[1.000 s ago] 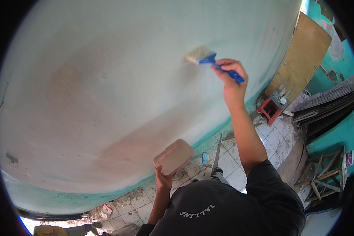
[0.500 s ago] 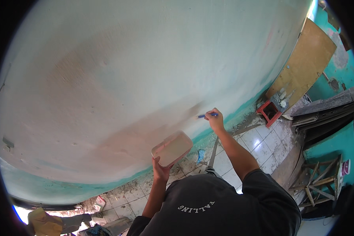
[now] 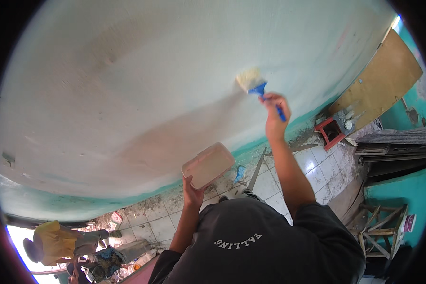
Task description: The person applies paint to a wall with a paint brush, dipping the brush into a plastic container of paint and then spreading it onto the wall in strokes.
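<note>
Right hand [image 3: 276,106]: fingers closed round blue handle of paintbrush [image 3: 257,88], bristles at pale wall [image 3: 175,61]; cannot tell whether touching. Left hand [image 3: 192,191]: fingers curled on near edge of pinkish rectangular tub [image 3: 199,158], thumb over rim, tub lower than brush and left of it. Tan board [image 3: 388,78] stands far right.

Wall [image 3: 151,71] ahead of me, brush [image 3: 257,88] in my right hand [image 3: 275,105], tray [image 3: 199,160] in my left hand [image 3: 192,193], lower left of the brush. Right of my right hand: stool [image 3: 335,142], board [image 3: 383,75] beyond it, stacked sheets [image 3: 390,137] farther right. Another person [image 3: 57,241] well left of my left.
</note>
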Tool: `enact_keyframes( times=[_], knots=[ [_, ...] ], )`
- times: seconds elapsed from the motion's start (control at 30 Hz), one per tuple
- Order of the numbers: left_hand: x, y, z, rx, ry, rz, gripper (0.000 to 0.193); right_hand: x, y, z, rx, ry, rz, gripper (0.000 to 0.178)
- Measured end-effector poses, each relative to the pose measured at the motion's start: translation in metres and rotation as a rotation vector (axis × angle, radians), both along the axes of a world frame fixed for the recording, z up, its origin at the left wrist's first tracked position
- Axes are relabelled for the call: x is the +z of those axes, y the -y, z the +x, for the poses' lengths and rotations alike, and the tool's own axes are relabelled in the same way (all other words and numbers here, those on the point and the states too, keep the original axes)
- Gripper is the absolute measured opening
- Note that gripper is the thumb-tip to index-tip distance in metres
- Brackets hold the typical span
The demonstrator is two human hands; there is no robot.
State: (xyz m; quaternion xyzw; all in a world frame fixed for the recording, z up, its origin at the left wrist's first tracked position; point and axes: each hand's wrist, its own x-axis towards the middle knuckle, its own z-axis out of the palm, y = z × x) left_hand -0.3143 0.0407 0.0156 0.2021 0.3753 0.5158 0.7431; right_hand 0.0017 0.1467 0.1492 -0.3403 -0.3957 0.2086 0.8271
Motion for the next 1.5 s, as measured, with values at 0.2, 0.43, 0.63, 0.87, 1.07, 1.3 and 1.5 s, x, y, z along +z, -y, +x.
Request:
enact_keyframes(
  times=[0.2, 0.43, 0.63, 0.87, 1.07, 1.3, 1.5],
  knots=[
    [0.008, 0.001, 0.034, 0.011, 0.003, -0.015, 0.067, -0.203, 0.040, 0.035, 0.038, -0.186, -0.588, 0.006],
    [0.005, 0.006, 0.076, 0.024, 0.076, 0.005, 0.063, -0.218, 0.108, 0.110, -0.003, -0.216, -0.723, 0.009],
    [0.001, 0.005, 0.114, -0.028, 0.080, 0.038, 0.068, -0.162, 0.149, 0.165, 0.006, -0.307, -0.617, 0.007],
    [0.001, -0.008, 0.140, -0.108, 0.092, 0.011, 0.068, -0.039, 0.171, 0.146, 0.007, -0.095, -0.300, 0.008],
    [0.006, -0.034, 0.129, -0.285, 0.121, 0.095, 0.067, 0.004, 0.172, 0.090, 0.129, 0.195, -0.412, 0.017],
    [0.030, -0.062, 0.080, -0.407, 0.127, 0.174, 0.068, -0.013, 0.150, -0.008, 0.206, 0.100, -0.490, 0.021],
    [0.028, -0.067, 0.034, -0.498, 0.145, 0.137, 0.069, -0.029, 0.131, -0.084, 0.274, 0.102, -0.640, 0.017]
  ],
)
